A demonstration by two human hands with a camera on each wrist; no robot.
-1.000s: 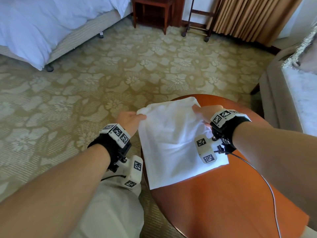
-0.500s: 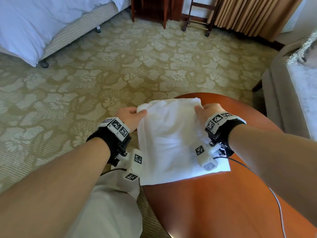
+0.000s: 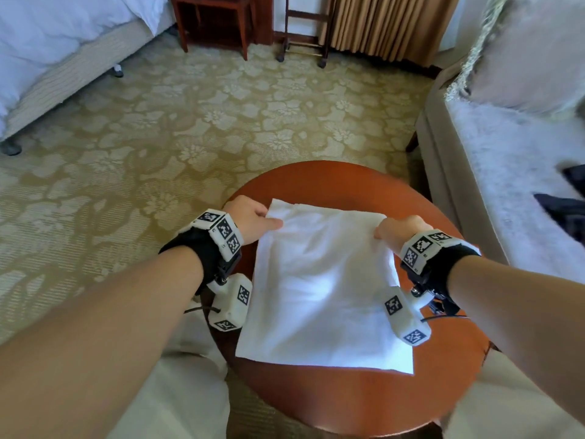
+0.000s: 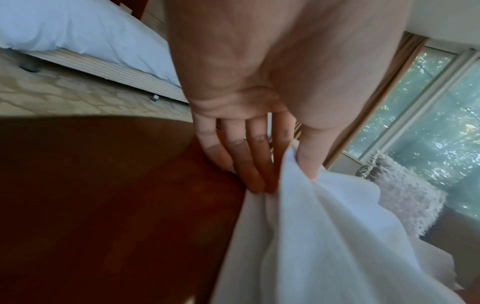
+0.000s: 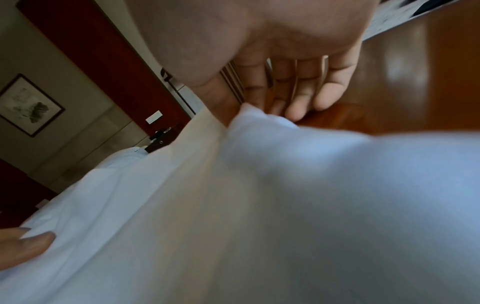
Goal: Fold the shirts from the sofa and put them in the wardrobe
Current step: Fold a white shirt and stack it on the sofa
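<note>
Shirt (image 3: 319, 286) pulled fully onto round table (image 3: 364, 403), sofa (image 3: 493, 172) just beside, bed (image 3: 47, 49) beyond

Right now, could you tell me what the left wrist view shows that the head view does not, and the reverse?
Only the left wrist view shows a window and the left hand from below, thumb pinching the white shirt. Only the head view shows the right hand and dark clothing on the sofa. Both show the shirt, round wooden table and bed.
</note>
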